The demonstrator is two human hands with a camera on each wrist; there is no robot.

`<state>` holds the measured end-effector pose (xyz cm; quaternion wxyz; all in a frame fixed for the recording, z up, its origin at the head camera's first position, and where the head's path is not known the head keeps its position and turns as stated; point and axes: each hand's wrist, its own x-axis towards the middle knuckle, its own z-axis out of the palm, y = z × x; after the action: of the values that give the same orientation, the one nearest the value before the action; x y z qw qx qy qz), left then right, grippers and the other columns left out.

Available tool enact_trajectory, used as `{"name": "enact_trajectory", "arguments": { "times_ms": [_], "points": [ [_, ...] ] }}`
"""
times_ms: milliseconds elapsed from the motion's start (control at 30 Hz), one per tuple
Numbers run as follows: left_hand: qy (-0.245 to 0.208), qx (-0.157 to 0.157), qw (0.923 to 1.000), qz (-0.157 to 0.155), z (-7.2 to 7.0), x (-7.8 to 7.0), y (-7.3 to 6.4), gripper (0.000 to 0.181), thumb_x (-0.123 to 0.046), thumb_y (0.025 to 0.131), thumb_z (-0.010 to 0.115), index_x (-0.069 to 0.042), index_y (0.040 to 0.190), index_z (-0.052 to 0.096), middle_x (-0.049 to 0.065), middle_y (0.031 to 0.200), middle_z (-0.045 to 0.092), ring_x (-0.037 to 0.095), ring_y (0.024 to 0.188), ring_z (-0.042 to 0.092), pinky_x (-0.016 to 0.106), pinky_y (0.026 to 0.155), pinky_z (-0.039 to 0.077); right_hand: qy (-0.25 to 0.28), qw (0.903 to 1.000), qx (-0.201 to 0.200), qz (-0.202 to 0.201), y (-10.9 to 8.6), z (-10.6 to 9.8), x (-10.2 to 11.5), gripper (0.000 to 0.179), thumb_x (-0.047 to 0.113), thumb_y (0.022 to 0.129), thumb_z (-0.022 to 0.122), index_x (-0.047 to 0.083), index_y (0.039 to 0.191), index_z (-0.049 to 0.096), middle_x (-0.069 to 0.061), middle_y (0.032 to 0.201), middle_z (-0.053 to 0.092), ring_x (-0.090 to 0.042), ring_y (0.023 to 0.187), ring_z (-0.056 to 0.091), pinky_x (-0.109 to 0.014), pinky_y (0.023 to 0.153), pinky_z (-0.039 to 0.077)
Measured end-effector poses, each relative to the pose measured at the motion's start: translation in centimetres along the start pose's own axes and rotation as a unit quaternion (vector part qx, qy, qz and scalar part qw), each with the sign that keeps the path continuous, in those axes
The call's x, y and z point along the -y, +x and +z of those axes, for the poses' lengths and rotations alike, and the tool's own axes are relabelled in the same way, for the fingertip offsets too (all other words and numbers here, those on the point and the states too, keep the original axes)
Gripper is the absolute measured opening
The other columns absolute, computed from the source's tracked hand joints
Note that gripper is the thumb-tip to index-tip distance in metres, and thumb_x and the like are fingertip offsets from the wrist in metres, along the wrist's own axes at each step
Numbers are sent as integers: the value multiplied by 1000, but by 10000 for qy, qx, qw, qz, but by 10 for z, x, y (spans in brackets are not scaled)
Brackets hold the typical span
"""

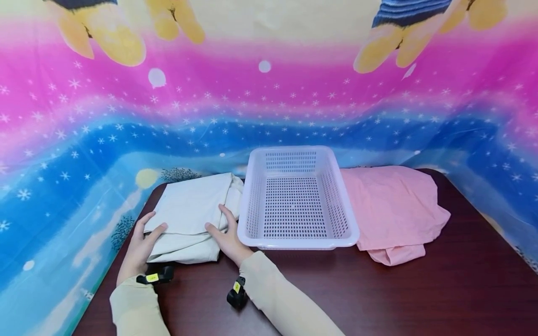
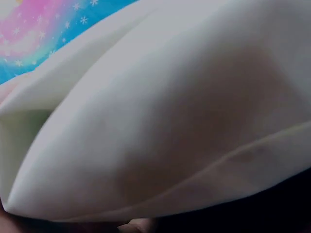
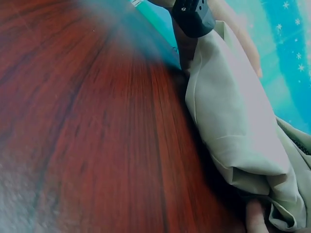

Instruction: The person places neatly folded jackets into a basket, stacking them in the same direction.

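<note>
A folded off-white garment (image 1: 191,205) lies on the left part of the table, its layers loose at the front edge. My left hand (image 1: 140,245) holds its left side, the thumb lying over the front fold. At the right side my right hand (image 1: 229,238) grips the garment, with thumb and index finger spread on top. One finger (image 3: 255,218) shows at the underside of the cloth in the right wrist view. The pale cloth (image 2: 146,126) fills most of the left wrist view and hides the left fingers.
A white perforated plastic basket (image 1: 297,243) stands in the middle, right beside the right hand. A folded pink garment (image 1: 395,205) lies to the basket's right. The dark red wooden table (image 1: 399,298) meets a printed cloth backdrop (image 1: 269,102) at the back and sides.
</note>
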<state>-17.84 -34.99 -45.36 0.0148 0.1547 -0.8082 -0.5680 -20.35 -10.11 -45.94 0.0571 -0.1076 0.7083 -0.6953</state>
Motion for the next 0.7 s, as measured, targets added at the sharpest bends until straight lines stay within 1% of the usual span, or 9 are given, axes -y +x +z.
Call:
{"name": "enact_trajectory", "arguments": {
  "times_ms": [133, 233, 300, 367, 467, 533, 567, 700],
  "points": [
    [-80, 89, 9998, 135, -1, 0, -3, 84, -50, 100, 59, -27, 165, 11, 5, 170, -11, 41, 153, -3, 70, 114, 16, -78, 10000, 31, 25, -2, -1, 2, 68, 28, 96, 66, 20, 158, 38, -11, 162, 32, -30, 151, 23, -48, 121, 20],
    [-144, 193, 9996, 172, -2, -1, -5, 83, -50, 99, 60, -30, 164, 12, 5, 169, -13, 42, 153, -1, 70, 113, 17, -87, 9999, 69, 74, -3, -2, 2, 69, 28, 95, 66, 24, 158, 38, -8, 163, 29, -28, 151, 20, -48, 121, 18],
    [-177, 220, 9994, 197, -3, -1, -5, 82, -50, 99, 60, -31, 164, 12, 6, 169, -13, 44, 151, 5, 68, 112, 21, -76, 9999, 104, 104, -4, -2, 0, 68, 28, 96, 65, 25, 158, 37, -7, 164, 26, -28, 152, 18, -49, 122, 16],
    [-166, 234, 9994, 191, -4, 0, -5, 81, -50, 100, 59, -33, 164, 12, 7, 169, -12, 45, 149, 13, 63, 109, 28, -53, 9997, 140, 169, -5, -3, -1, 68, 29, 96, 64, 27, 158, 36, -8, 165, 22, -29, 152, 15, -50, 122, 15],
    [-133, 228, 9995, 200, -4, 1, -3, 80, -48, 101, 58, -33, 164, 13, 7, 170, -10, 43, 145, 22, 55, 103, 35, -5, 9996, 158, 227, -6, -5, -3, 68, 30, 97, 64, 29, 159, 35, -10, 166, 17, -29, 153, 13, -52, 122, 15],
    [-135, 227, 9995, 199, -3, 1, -3, 80, -47, 101, 59, -32, 164, 13, 6, 170, -10, 41, 145, 21, 54, 103, 35, 24, 9996, 141, 252, -6, -6, -4, 69, 30, 97, 65, 31, 159, 34, -9, 167, 15, -29, 153, 12, -52, 122, 15],
    [-137, 225, 9994, 213, -3, 0, -2, 80, -46, 101, 59, -32, 164, 13, 6, 170, -10, 41, 146, 20, 55, 104, 34, 34, 9996, 132, 258, -6, -6, -5, 70, 29, 97, 65, 31, 159, 34, -8, 167, 16, -28, 154, 12, -51, 122, 15],
    [-173, 243, 9993, 225, -3, 0, -3, 81, -43, 100, 63, -31, 164, 14, 4, 170, -10, 41, 151, 8, 61, 111, 27, 108, 9995, 129, 275, -5, -8, -9, 70, 28, 97, 66, 31, 159, 34, -7, 167, 19, -28, 153, 13, -52, 122, 15]
  ]
}}
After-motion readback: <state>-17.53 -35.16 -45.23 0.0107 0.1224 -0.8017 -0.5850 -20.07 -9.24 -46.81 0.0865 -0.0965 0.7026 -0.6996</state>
